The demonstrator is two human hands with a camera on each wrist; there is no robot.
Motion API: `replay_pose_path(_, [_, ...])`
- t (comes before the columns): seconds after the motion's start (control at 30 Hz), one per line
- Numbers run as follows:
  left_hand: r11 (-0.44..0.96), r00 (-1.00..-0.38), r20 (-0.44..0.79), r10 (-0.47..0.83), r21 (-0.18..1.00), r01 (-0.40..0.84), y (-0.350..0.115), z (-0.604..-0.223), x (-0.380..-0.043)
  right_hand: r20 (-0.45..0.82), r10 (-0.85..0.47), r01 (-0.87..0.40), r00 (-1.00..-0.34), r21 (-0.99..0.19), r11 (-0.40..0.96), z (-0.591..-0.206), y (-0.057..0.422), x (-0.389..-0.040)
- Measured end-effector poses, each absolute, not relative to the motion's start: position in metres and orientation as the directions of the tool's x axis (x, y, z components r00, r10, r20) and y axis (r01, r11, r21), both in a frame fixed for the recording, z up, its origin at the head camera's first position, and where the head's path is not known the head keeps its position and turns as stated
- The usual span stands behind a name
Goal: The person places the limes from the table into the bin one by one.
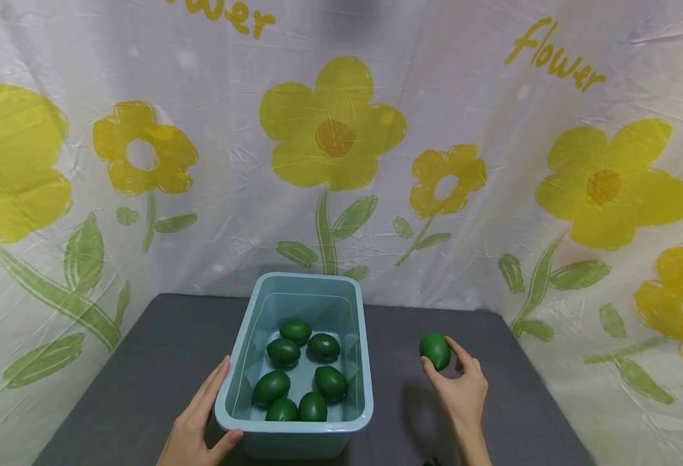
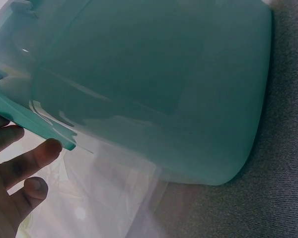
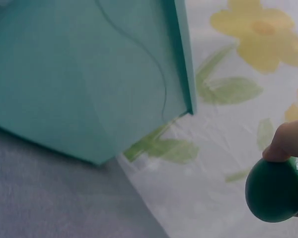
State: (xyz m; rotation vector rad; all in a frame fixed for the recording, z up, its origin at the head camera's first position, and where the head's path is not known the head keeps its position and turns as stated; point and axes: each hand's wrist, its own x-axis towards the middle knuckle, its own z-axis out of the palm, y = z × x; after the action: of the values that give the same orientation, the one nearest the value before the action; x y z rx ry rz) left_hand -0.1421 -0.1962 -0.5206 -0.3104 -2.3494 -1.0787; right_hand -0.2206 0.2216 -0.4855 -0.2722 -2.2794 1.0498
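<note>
A light blue plastic bin [image 1: 294, 426] stands on the dark table, with several glossy dark green, egg-shaped fruits [image 1: 272, 388] lying in it. My left hand [image 1: 197, 421] rests against its near left corner, fingers stretched along the left rim and thumb at the front edge. In the left wrist view, those fingertips [image 2: 50, 148] touch the rim from outside. To the right of the bin, my right hand [image 1: 460, 388] pinches one more green fruit [image 1: 435, 350] between thumb and fingers, held above the table. The right wrist view shows this fruit [image 3: 274, 191] beside the bin's outer wall [image 3: 89, 79].
A dark grey cloth [image 1: 388, 388] covers the table. Behind and at both sides hangs a white curtain [image 1: 224, 194] printed with yellow flowers, close to the table's far edge. A small black thing [image 1: 432, 462] shows at the bottom edge near the right forearm.
</note>
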Motion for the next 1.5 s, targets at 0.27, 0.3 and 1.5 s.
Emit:
replay_pose_path(0.27, [0.653, -0.824, 0.567, -0.006, 0.626, 0.426, -0.196, -0.520, -0.143, 0.461, 0.407, -0.099, -0.788, -0.748, 0.656, -0.474, 0.210, -0.215])
replay_pose_path(0.3, [0.656, -0.826, 0.563, -0.008, 0.626, 0.421, -0.196, -0.520, -0.143, 0.464, 0.405, -0.103, -0.788, -0.748, 0.656, -0.473, 0.209, -0.214])
replay_pose_path(1.5, [0.659, -0.832, 0.554, -0.008, 0.629, 0.413, -0.197, -0.521, -0.143, 0.308, 0.349, -0.236, -0.885, -0.943, 0.234, -0.444, 0.170, -0.199])
